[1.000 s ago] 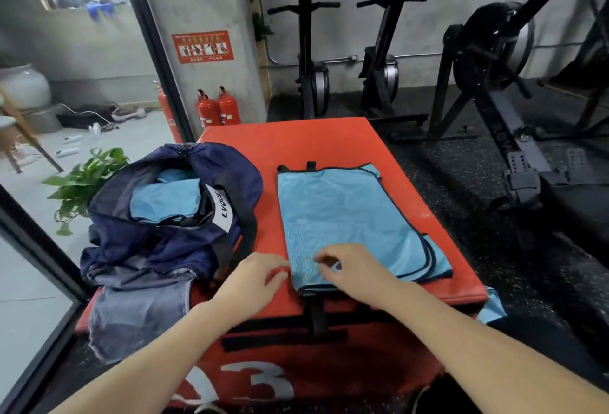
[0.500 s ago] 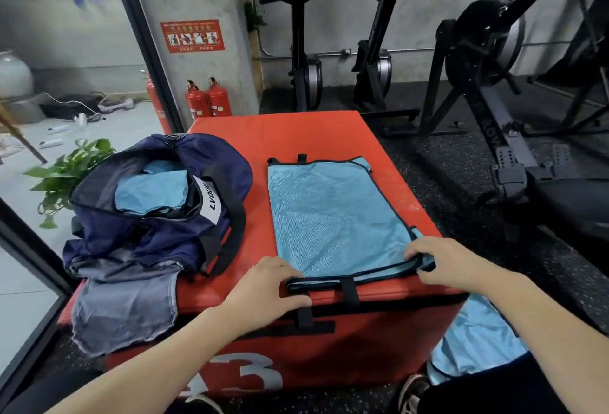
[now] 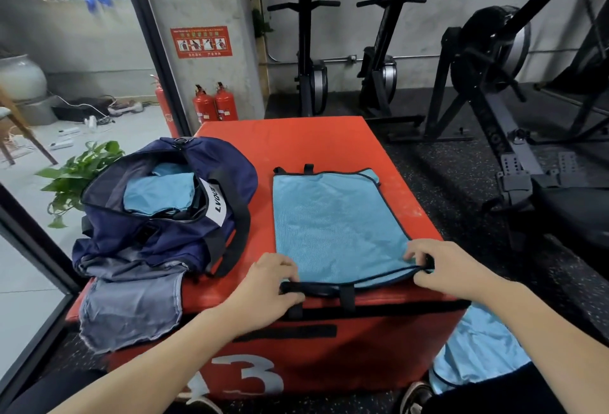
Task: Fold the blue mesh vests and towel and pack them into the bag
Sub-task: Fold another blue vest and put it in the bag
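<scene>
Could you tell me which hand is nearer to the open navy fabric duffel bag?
Left. The left hand grips the blue vest's near corner beside the bag; the right hand pinches the opposite corner.

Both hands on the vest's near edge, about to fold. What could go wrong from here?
1. The vest lies at the red box's front lip; the near edge, pinched by the left hand and right hand, may slide off.
2. Blue cloth hanging beside the box could get forgotten or stepped on.
3. The bag sags over the left edge and may tip when packed.
</scene>
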{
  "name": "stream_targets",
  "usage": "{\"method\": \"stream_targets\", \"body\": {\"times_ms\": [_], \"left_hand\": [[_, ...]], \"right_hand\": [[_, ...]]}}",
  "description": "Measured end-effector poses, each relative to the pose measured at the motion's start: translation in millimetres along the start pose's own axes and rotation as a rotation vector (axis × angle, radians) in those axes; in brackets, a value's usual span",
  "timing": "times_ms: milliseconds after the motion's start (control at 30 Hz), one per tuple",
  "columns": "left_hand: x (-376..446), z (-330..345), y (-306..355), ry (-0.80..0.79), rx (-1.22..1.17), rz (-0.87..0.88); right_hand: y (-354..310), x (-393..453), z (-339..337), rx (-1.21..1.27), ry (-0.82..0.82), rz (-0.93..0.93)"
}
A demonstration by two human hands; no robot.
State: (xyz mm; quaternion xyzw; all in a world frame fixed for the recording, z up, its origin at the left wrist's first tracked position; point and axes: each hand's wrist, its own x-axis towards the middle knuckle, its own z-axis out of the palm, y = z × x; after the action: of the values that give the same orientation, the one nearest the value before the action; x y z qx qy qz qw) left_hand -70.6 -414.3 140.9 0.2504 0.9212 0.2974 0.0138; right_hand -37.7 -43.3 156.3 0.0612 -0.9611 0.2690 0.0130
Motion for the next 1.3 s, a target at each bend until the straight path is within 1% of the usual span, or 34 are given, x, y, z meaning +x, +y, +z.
{"method": "stream_targets", "body": {"times_ms": [67, 133, 267, 400, 533, 733, 800, 900, 967, 1033, 1100, 1167, 1200, 1267, 1300], "left_hand": [[0, -16, -1, -0.019, -0.144, -0.073], [1, -29, 1, -0.025, -0.265, -0.083], [11, -41, 0, 0.069, -0.412, -0.078], [33, -43, -5, 0.18, -0.386, -0.145], [62, -42, -11, 0.232, -0.354, -0.199], [112, -33, -31, 0.243, -0.287, -0.262], [126, -27, -36, 0.234, -0.268, -0.274], [142, -16, -41, 0.242, -0.2, -0.299], [148, -10, -47, 0.272, -0.141, -0.366], [151, -8, -51, 0.263, -0.053, -0.447], [152, -8, -51, 0.245, -0.027, -0.491], [152, -10, -46, 0.265, -0.031, -0.466], [151, -10, -43, 0.279, -0.021, -0.438], [147, -9, -36, 0.294, 0.0, -0.381], [144, -8, -33, 0.289, 0.005, -0.365]], "right_hand": [[-6, 2, -4, 0.115, 0.021, 0.077], [-13, 6, -9, 0.228, 0.011, 0.09], [-21, 21, -16, 0.377, 0.043, 0.083], [-20, 44, -19, 0.417, 0.058, 0.127], [-19, 71, -20, 0.489, 0.106, 0.149], [-5, 110, -13, 0.429, 0.111, 0.225], [-3, 121, -8, 0.373, 0.138, 0.255], [0, 132, 2, 0.188, 0.152, 0.299], [4, 136, 9, 0.008, 0.109, 0.324], [4, 139, 17, -0.213, 0.078, 0.356], [-7, 143, 22, -0.317, 0.12, 0.306], [-28, 147, 27, -0.289, 0.194, 0.182], [-40, 148, 30, -0.203, 0.192, 0.141], [-67, 149, 40, 0.01, 0.111, 0.14], [-77, 150, 48, 0.07, 0.069, 0.145]]}}
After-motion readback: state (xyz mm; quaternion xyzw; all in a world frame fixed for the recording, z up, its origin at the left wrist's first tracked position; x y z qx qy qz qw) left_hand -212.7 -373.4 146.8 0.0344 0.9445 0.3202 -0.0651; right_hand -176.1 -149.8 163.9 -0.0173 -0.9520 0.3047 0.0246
